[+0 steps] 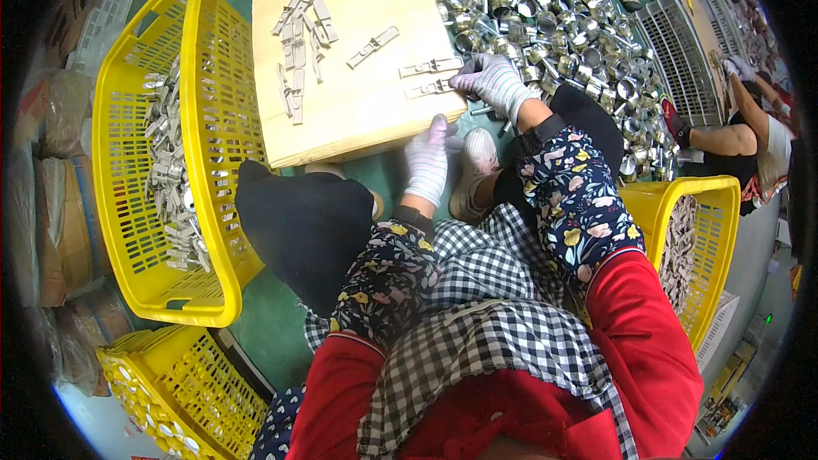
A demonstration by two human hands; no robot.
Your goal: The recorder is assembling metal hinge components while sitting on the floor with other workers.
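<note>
My right hand (494, 85), in a striped knit glove, pinches the right end of a flat metal clip (426, 89) at the right edge of a yellowish board (375, 0). A second clip (423, 69) lies parallel just beyond it. By the board's near edge is my left hand (426, 166), gloved too, its thumb raised and apart from the fingers, with nothing visible in it. Another clip (373, 47) lies alone mid-board. Farther left is a loose heap of similar clips (296, 44).
Right of the board spreads a large heap of shiny metal ring-shaped parts (588, 55). A yellow basket (223, 128) with metal pieces stands at left; another yellow basket (720, 238) is at right. Stacked yellow baskets (200, 383) sit lower left. Other people work at far right, near a grey crate (682, 64).
</note>
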